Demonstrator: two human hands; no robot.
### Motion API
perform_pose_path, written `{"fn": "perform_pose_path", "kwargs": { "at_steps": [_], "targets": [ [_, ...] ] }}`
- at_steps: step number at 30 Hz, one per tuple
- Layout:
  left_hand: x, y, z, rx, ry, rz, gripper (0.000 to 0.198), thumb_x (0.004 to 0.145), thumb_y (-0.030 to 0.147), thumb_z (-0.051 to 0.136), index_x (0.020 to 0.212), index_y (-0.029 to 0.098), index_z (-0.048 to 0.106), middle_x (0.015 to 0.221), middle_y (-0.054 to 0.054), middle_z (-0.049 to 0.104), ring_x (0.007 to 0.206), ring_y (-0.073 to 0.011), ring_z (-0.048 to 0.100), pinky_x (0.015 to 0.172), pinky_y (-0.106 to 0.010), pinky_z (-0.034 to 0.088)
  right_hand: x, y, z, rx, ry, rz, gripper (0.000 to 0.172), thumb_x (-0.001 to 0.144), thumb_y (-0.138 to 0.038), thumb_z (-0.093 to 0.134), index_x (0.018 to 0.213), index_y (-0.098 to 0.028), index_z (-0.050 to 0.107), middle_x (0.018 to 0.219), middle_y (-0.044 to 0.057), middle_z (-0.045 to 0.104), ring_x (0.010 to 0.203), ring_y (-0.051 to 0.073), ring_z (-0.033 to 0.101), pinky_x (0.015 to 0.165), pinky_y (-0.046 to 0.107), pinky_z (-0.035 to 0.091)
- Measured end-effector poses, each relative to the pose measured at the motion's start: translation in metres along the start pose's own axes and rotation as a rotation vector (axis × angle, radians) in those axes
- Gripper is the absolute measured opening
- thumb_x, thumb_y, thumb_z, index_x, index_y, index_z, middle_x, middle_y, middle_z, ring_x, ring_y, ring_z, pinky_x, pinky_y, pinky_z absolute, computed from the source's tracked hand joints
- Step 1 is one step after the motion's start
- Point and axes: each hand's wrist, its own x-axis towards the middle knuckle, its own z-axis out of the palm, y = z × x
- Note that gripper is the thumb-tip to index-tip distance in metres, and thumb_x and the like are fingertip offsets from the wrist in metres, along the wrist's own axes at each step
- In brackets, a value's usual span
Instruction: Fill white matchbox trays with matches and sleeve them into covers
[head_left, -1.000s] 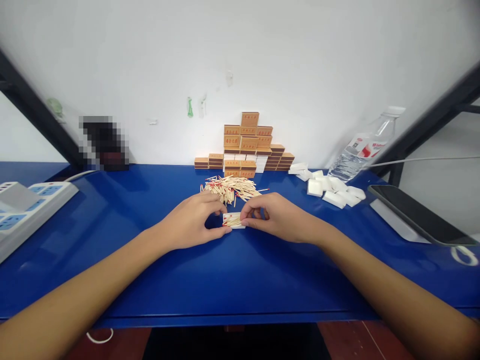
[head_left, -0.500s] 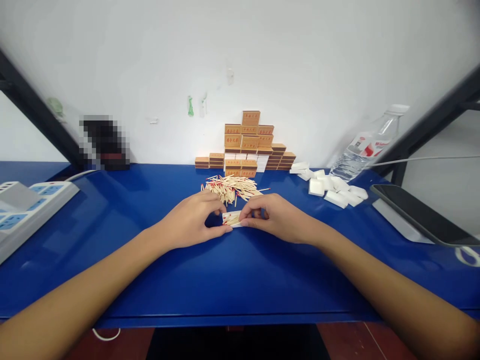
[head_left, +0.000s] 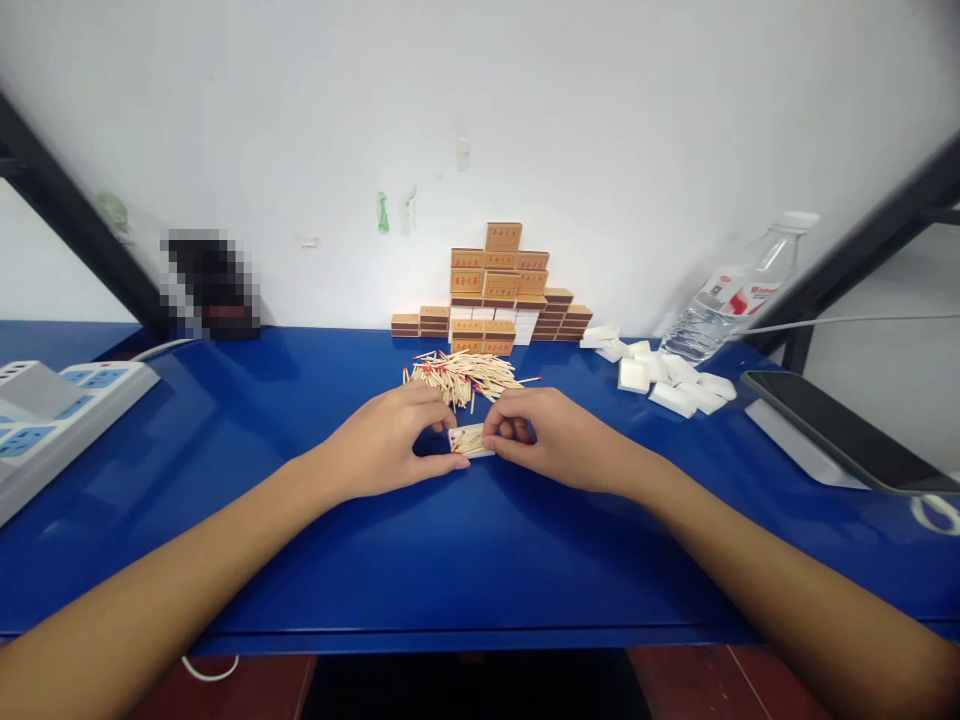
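A small white matchbox tray (head_left: 487, 452) with red-tipped matches (head_left: 469, 440) lying in it rests on the blue table in front of me. My left hand (head_left: 397, 440) grips the tray's left end, thumb on the near side and fingers on the far side. At the other end, the thumb and forefinger of my right hand (head_left: 536, 430) are pinched together over the matches' ends; the fingertips partly hide what is there. Just beyond both hands is a loose pile of matches (head_left: 469, 375), heads pointing various ways.
Stacked matchboxes (head_left: 501, 285) stand against the wall. Several white trays (head_left: 673, 400) are heaped at right, near a leaning plastic bottle (head_left: 720, 290) and a phone (head_left: 847, 430) on a white support. A power strip (head_left: 82, 410) lies at left.
The right fingers have shifted slightly right and up off the tray's near edge, showing more of the matches inside. My left hand keeps its hold on the tray.
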Motion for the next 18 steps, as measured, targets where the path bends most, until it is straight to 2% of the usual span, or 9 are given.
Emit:
{"fn": "perform_pose_path", "kwargs": {
  "at_steps": [3,7,13,18],
  "targets": [
    [0.000,0.003,0.000,-0.018,0.005,0.024,0.031,0.096,0.050,0.072,0.097,0.019,0.069,0.092,-0.004,0.068,0.091,-0.0224,0.063,0.081,-0.036,0.049,-0.002,-0.006,0.001,-0.023,-0.007,-0.037,0.011,0.094,-0.020,0.068,0.085,-0.020,0.073,0.074,0.000,0.062,0.070,0.014,0.054,0.068,0.029,0.040],
    [0.000,0.005,0.002,-0.051,0.022,0.056,0.033,0.095,0.052,0.075,0.095,0.019,0.068,0.090,-0.003,0.068,0.088,-0.0208,0.063,0.079,-0.035,0.048,-0.003,-0.010,0.003,0.027,0.053,-0.081,0.003,0.096,-0.024,0.071,0.096,-0.021,0.074,0.090,0.002,0.062,0.075,0.014,0.055,0.071,0.030,0.044],
    [0.001,0.003,0.004,-0.039,0.001,0.084,0.035,0.093,0.053,0.076,0.090,0.018,0.069,0.087,-0.002,0.065,0.083,-0.0192,0.060,0.074,-0.033,0.045,-0.003,-0.010,0.005,0.117,-0.092,-0.125,0.010,0.099,-0.020,0.069,0.105,-0.025,0.076,0.102,0.004,0.063,0.084,0.015,0.061,0.075,0.029,0.050],
    [0.002,0.003,0.005,-0.040,-0.011,0.092,0.032,0.094,0.051,0.076,0.090,0.019,0.071,0.086,-0.002,0.064,0.084,-0.0196,0.059,0.073,-0.033,0.045,-0.003,-0.012,0.006,0.071,-0.114,-0.097,0.006,0.098,-0.019,0.069,0.100,-0.023,0.074,0.101,0.004,0.063,0.082,0.015,0.060,0.072,0.030,0.048]
  ]
}}
